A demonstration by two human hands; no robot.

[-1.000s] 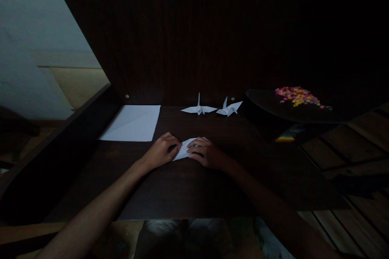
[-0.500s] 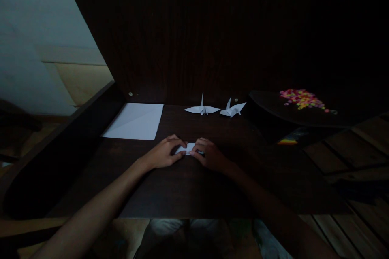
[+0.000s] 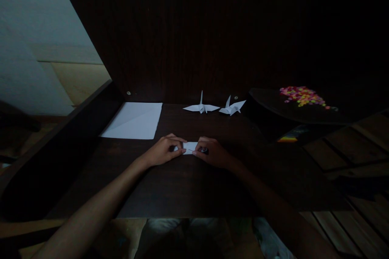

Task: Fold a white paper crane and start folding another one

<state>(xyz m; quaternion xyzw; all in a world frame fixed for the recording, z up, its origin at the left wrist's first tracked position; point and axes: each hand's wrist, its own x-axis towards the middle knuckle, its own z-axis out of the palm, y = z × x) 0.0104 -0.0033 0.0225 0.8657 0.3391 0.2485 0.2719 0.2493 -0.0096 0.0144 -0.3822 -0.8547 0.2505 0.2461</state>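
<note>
Head view: fingers curled nearly closed, a person's left hand (image 3: 164, 151) and right hand (image 3: 214, 153) grip opposite ends of a small folded white paper (image 3: 190, 146) on the dark wooden surface (image 3: 182, 194). Behind sit one origami crane (image 3: 201, 108) and a second crane (image 3: 232, 109) (both white), right of white paper sheets (image 3: 136, 121).

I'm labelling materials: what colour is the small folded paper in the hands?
The small folded paper is white, dimly lit; the head view shows it.
</note>
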